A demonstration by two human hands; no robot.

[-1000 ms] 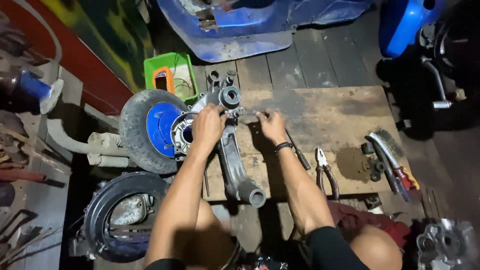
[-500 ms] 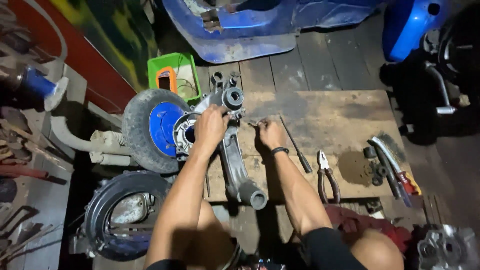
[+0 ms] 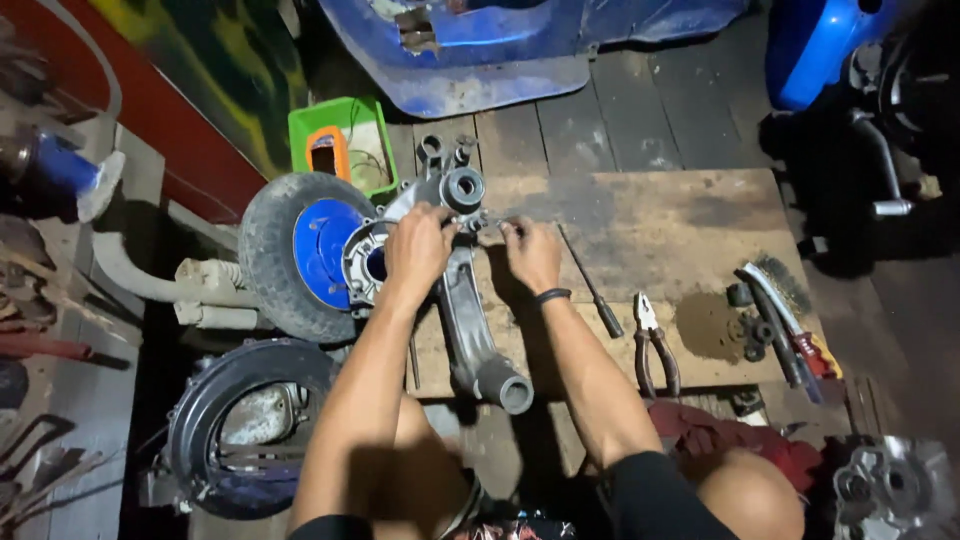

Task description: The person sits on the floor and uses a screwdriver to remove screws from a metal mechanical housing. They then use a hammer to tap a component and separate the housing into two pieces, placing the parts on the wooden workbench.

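Gripping engine casing (image 3: 455,290): left hand (image 3: 418,250) | right hand (image 3: 532,255) pinching small part (unclear) | board (image 3: 680,230) edge bare

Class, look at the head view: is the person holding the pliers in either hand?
No. The pliers lie untouched on the wooden board, while both hands rest on the grey engine casing.

Your one head camera looks steeply down, from fairly near, at the wooden board (image 3: 650,230) before you.

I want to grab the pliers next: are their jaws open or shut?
Shut, as far as shows: the pliers lie flat on the wooden board, jaws together and handles only slightly apart, right of the right hand.
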